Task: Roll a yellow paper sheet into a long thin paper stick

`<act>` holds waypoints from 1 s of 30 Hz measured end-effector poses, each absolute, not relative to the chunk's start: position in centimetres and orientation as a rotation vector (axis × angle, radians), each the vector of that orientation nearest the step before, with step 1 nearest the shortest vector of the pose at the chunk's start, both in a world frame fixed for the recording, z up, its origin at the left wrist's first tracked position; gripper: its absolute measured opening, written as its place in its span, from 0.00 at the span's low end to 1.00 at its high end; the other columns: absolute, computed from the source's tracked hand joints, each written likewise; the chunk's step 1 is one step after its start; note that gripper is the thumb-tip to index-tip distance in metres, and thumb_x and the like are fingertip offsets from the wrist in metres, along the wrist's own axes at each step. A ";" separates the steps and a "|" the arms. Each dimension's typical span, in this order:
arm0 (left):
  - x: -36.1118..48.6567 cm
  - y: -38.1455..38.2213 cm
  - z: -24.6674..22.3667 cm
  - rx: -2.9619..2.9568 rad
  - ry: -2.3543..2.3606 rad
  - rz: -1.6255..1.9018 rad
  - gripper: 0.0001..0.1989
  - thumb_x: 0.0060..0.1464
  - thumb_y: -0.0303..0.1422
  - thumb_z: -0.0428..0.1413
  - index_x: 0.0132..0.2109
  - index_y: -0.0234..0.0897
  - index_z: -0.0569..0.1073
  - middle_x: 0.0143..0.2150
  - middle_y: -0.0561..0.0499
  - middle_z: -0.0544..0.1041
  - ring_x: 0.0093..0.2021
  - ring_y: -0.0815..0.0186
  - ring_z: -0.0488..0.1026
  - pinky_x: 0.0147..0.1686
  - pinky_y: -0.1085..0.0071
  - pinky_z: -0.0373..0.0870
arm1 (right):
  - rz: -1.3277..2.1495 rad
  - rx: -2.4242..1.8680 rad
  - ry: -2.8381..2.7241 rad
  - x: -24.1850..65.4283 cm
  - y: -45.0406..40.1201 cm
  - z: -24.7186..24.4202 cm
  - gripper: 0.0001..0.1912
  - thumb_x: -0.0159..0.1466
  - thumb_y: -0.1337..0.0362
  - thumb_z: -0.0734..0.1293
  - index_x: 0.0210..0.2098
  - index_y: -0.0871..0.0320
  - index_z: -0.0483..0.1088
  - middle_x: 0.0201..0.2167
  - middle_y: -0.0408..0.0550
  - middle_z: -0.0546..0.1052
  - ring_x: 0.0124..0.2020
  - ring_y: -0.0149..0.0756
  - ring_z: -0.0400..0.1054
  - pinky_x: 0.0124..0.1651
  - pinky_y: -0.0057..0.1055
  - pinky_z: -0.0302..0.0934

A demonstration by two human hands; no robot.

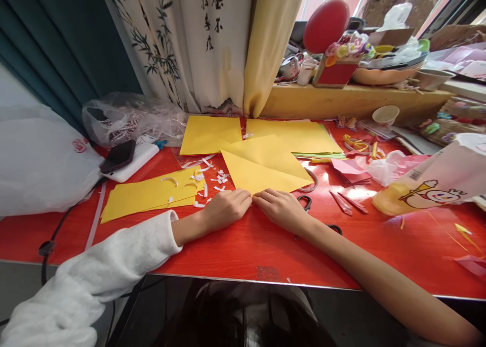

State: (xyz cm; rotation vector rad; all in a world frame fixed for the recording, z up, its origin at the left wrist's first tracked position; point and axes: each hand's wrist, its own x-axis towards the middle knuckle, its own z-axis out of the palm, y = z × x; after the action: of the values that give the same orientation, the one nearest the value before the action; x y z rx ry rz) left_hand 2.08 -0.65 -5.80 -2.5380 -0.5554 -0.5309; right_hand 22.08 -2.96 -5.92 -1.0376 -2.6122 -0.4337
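Red counter (228, 256) carried our creased yellow sheet (261, 160) mid-surface, presumably for firm backing while handled. We pinched its near tip with left hand (228, 206) and right hand (280, 208), fingertips almost meeting, knuckles up, forearms angled inward, probably so neither side slipped; black scissors (309, 205) sat just beside the right wrist, partly hidden.
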 end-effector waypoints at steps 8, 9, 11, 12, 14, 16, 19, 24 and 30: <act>2.2 -0.6 -5.7 -2.464 -0.661 -0.627 0.04 0.58 0.26 0.49 0.40 0.30 0.67 0.43 0.47 0.73 0.39 0.66 0.71 0.32 0.72 0.68 | -0.409 -1.051 -2.597 22.1 -3.0 -5.9 0.10 0.66 0.69 0.57 0.38 0.60 0.70 0.36 0.46 0.76 0.37 0.32 0.68 0.33 0.28 0.58; 2.2 -0.6 -5.7 -2.464 -0.651 -0.628 0.04 0.58 0.26 0.49 0.39 0.30 0.67 0.42 0.47 0.74 0.38 0.66 0.71 0.32 0.73 0.68 | -0.406 -1.049 -2.597 22.1 -3.0 -5.9 0.10 0.66 0.69 0.57 0.37 0.60 0.70 0.36 0.46 0.76 0.37 0.32 0.68 0.33 0.28 0.58; 2.2 -0.6 -5.7 -2.467 -0.627 -0.616 0.04 0.58 0.26 0.48 0.38 0.30 0.67 0.39 0.48 0.74 0.38 0.66 0.71 0.31 0.73 0.67 | -0.405 -1.047 -2.596 22.1 -3.0 -5.8 0.10 0.66 0.69 0.57 0.36 0.60 0.70 0.36 0.46 0.76 0.37 0.32 0.68 0.33 0.28 0.58; 2.2 -0.6 -5.7 -2.470 -0.620 -0.607 0.05 0.58 0.26 0.48 0.38 0.30 0.67 0.38 0.48 0.74 0.37 0.66 0.71 0.30 0.73 0.67 | -0.404 -1.046 -2.596 22.1 -3.0 -5.8 0.10 0.66 0.69 0.57 0.35 0.60 0.70 0.36 0.46 0.76 0.37 0.32 0.68 0.33 0.28 0.58; 2.2 -0.6 -5.8 -2.474 -0.611 -0.594 0.05 0.59 0.26 0.47 0.37 0.31 0.68 0.37 0.49 0.73 0.36 0.67 0.71 0.29 0.73 0.66 | -0.407 -1.044 -2.593 22.1 -2.9 -5.9 0.10 0.66 0.69 0.57 0.35 0.60 0.70 0.36 0.46 0.76 0.37 0.32 0.68 0.33 0.28 0.58; 2.2 -0.6 -5.8 -2.477 -0.593 -0.587 0.05 0.59 0.26 0.47 0.37 0.31 0.68 0.36 0.49 0.73 0.35 0.67 0.71 0.29 0.73 0.66 | -0.411 -1.041 -2.592 22.1 -2.9 -5.9 0.10 0.66 0.69 0.57 0.36 0.60 0.70 0.36 0.47 0.76 0.37 0.32 0.68 0.33 0.28 0.58; 2.2 -0.6 -5.8 -2.488 -0.554 -0.593 0.05 0.58 0.25 0.48 0.37 0.31 0.69 0.36 0.49 0.73 0.36 0.67 0.71 0.31 0.73 0.67 | -0.424 -1.034 -2.594 22.1 -2.9 -6.0 0.10 0.66 0.69 0.57 0.38 0.60 0.70 0.35 0.46 0.76 0.37 0.32 0.68 0.33 0.28 0.58; 2.2 -0.7 -5.7 -2.497 -0.526 -0.583 0.07 0.58 0.24 0.46 0.36 0.30 0.69 0.33 0.49 0.73 0.34 0.68 0.71 0.31 0.73 0.67 | -0.452 -1.013 -2.593 22.1 -2.9 -5.9 0.10 0.65 0.70 0.57 0.39 0.61 0.71 0.35 0.46 0.76 0.36 0.32 0.68 0.32 0.28 0.57; 2.2 -0.7 -5.6 -2.507 -0.520 -0.563 0.06 0.57 0.23 0.48 0.36 0.30 0.69 0.33 0.49 0.73 0.34 0.67 0.71 0.30 0.73 0.67 | -0.461 -1.012 -2.595 22.1 -3.0 -5.9 0.10 0.65 0.70 0.58 0.39 0.61 0.71 0.35 0.46 0.76 0.36 0.32 0.67 0.31 0.29 0.57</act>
State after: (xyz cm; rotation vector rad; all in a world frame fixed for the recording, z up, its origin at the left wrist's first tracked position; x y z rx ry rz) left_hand 2.17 -0.72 -5.60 -2.5065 -0.5205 -0.5631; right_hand 22.13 -2.97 -5.87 -1.0116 -2.5950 -0.4610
